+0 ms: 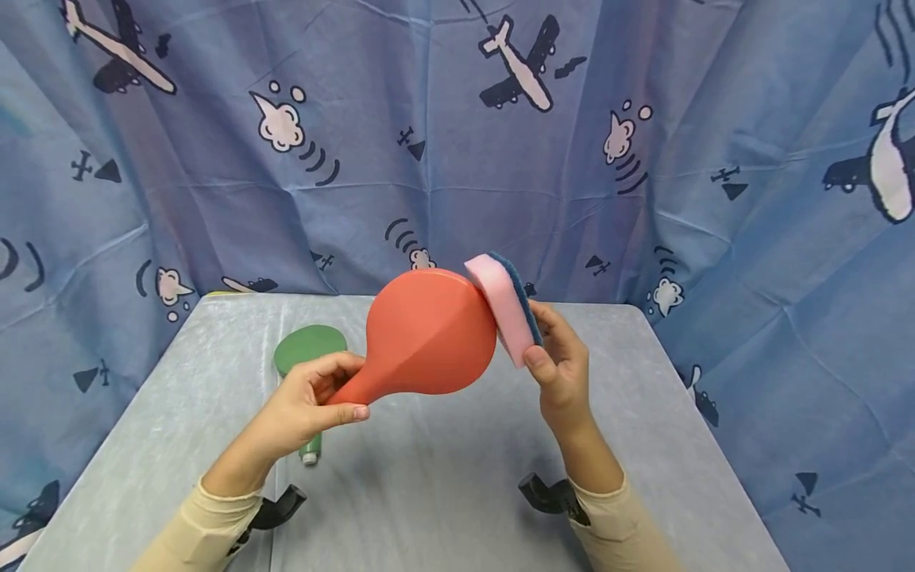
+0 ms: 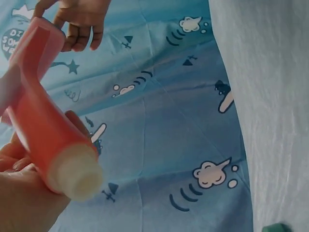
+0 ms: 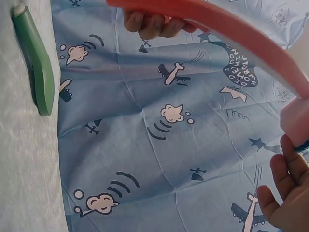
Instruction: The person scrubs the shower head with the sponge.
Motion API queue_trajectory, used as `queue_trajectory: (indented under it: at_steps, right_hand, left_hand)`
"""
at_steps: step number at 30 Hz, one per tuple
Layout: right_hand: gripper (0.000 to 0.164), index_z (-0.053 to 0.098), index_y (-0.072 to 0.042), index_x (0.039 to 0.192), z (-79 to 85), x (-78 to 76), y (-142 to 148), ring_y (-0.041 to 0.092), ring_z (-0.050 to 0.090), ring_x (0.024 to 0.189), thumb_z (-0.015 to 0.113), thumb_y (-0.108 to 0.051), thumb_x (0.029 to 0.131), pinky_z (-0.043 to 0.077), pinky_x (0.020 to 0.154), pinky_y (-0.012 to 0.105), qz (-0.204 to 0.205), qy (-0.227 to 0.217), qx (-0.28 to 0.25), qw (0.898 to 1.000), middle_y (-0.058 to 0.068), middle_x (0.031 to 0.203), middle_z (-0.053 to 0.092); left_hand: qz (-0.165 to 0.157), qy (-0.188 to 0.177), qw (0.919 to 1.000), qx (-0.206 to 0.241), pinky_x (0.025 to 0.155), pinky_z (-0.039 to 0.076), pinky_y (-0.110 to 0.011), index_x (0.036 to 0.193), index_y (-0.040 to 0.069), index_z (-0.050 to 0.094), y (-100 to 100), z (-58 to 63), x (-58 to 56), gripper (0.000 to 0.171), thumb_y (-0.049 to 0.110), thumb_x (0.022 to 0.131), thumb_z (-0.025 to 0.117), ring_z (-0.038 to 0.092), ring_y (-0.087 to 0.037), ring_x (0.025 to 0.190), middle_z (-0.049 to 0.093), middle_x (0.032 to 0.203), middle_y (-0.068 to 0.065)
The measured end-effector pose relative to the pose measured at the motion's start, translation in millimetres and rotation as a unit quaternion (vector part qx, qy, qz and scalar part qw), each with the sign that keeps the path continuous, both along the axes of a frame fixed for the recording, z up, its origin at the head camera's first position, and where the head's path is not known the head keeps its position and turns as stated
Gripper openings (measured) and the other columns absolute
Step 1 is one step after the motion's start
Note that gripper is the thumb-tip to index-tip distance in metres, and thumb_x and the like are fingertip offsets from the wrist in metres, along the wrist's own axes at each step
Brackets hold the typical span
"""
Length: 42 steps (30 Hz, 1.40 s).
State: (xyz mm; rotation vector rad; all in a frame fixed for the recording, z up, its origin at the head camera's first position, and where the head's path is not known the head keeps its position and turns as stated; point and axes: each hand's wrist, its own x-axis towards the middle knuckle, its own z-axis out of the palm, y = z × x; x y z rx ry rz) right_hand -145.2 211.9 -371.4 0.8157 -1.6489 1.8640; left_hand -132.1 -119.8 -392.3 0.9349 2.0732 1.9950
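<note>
My left hand [image 1: 286,413] grips the handle of a red paddle [image 1: 432,338], holding it above the table with its round head toward the right. In the left wrist view, a cream-coloured end [image 2: 79,174] shows on the paddle's handle. A pink sponge [image 1: 500,306] with a dark blue scouring side is pinched between the thumb and fingers of my right hand [image 1: 568,373]. Its pink side touches the right edge of the paddle's head. Behind my left hand, a green paddle [image 1: 307,345] of similar shape lies on the table, its middle part hidden.
A pale grey cloth covers the table [image 1: 443,492]. Blue curtains [image 1: 457,151] printed with planes and clouds hang behind and at both sides. Each wrist carries a black mount, such as the right one [image 1: 546,494].
</note>
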Motion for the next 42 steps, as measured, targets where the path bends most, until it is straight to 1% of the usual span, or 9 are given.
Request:
queue_trajectory:
  at_steps: [3, 8, 13, 16, 20, 25, 29, 36, 42]
  right_hand:
    - [0.041, 0.065, -0.012, 0.134, 1.1, 0.4, 1, 0.014, 0.062, 0.101, 0.064, -0.027, 0.096, 0.053, 0.084, 0.024, -0.001, -0.016, 0.001, 1.000, 0.002, 0.123, 0.067]
    - [0.040, 0.064, -0.009, 0.135, 0.9, -1.5, 3, 0.015, 0.061, 0.101, 0.059, -0.017, 0.096, 0.054, 0.084, 0.024, -0.019, -0.054, 0.023, 0.998, 0.003, 0.120, 0.067]
    - [0.039, 0.064, -0.004, 0.133, -2.8, -6.9, 3, 0.016, 0.061, 0.100, 0.055, -0.013, 0.096, 0.053, 0.084, 0.024, -0.035, -0.084, 0.036, 0.995, 0.004, 0.118, 0.068]
    - [0.037, 0.064, -0.003, 0.132, -6.3, -10.9, 1, 0.017, 0.062, 0.101, 0.055, -0.011, 0.097, 0.054, 0.086, 0.026, -0.046, -0.110, 0.045, 0.992, 0.004, 0.116, 0.068]
    - [0.037, 0.064, -0.003, 0.134, -9.4, -14.4, -1, 0.018, 0.062, 0.103, 0.057, -0.011, 0.099, 0.054, 0.091, 0.026, -0.067, -0.152, 0.068, 0.984, 0.004, 0.119, 0.068]
    - [0.039, 0.062, -0.007, 0.138, -11.6, -15.1, -3, 0.020, 0.064, 0.110, 0.060, -0.017, 0.101, 0.052, 0.097, 0.023, -0.080, -0.187, 0.093, 0.975, 0.005, 0.127, 0.066]
    - [0.042, 0.060, -0.007, 0.141, -14.7, -19.1, -1, 0.021, 0.062, 0.115, 0.060, -0.023, 0.102, 0.050, 0.101, 0.024, -0.081, -0.211, 0.102, 0.969, 0.010, 0.133, 0.064]
    - [0.042, 0.060, -0.006, 0.140, -20.0, -30.1, 7, 0.016, 0.061, 0.109, 0.060, -0.025, 0.103, 0.048, 0.098, 0.023, -0.096, -0.263, 0.107, 0.954, 0.014, 0.128, 0.064]
    - [0.042, 0.065, -0.014, 0.137, -9.7, -15.0, 1, 0.021, 0.059, 0.107, 0.068, -0.020, 0.096, 0.049, 0.092, 0.025, -0.115, -0.131, 0.116, 0.978, 0.009, 0.126, 0.065]
  left_hand:
    - [0.036, 0.047, 0.9977, -0.033, 0.075, 0.057, -0.027, 0.123, 0.007, 0.064, 2, 1.0, 1.3, 0.046, -0.006, 0.082, 0.080, 0.067, -0.018, 0.091, 0.068, 0.113, -0.007]
    - [0.096, 0.139, 0.9816, -0.090, 0.068, 0.054, -0.025, 0.121, 0.013, 0.065, 3, -0.1, 2.5, 0.044, 0.001, 0.083, 0.083, 0.064, -0.015, 0.085, 0.068, 0.109, -0.003]
    - [0.175, 0.264, 0.9389, -0.135, 0.070, 0.053, -0.016, 0.115, 0.012, 0.069, 4, -2.2, 0.1, 0.048, -0.002, 0.074, 0.089, 0.065, -0.012, 0.085, 0.072, 0.103, -0.001]
    - [0.214, 0.290, 0.9177, -0.168, 0.077, 0.052, -0.014, 0.112, 0.012, 0.067, 5, -2.2, -0.3, 0.050, -0.004, 0.071, 0.090, 0.066, -0.011, 0.091, 0.073, 0.106, 0.002]
    - [0.220, 0.245, 0.9213, -0.207, 0.077, 0.052, -0.020, 0.110, 0.014, 0.063, 4, -0.5, -0.1, 0.050, -0.004, 0.071, 0.090, 0.065, -0.008, 0.089, 0.072, 0.104, 0.007]
    - [0.169, 0.176, 0.9400, -0.239, 0.077, 0.054, -0.027, 0.114, 0.015, 0.059, 3, -0.2, 0.0, 0.052, -0.011, 0.076, 0.082, 0.062, -0.009, 0.086, 0.068, 0.098, 0.006]
    - [0.144, 0.169, 0.9450, -0.240, 0.077, 0.053, -0.028, 0.119, 0.015, 0.059, 3, -1.7, 0.8, 0.054, -0.014, 0.077, 0.077, 0.062, -0.009, 0.085, 0.068, 0.098, 0.006]
    - [0.212, 0.239, 0.9185, -0.233, 0.071, 0.053, -0.028, 0.114, 0.014, 0.074, 4, -6.5, -4.0, 0.049, -0.004, 0.072, 0.090, 0.063, -0.010, 0.082, 0.074, 0.100, 0.004]
    - [0.232, 0.277, 0.9062, -0.220, 0.071, 0.053, -0.025, 0.111, 0.012, 0.076, 5, -7.9, -6.5, 0.048, -0.002, 0.068, 0.092, 0.066, -0.012, 0.084, 0.076, 0.100, 0.001]
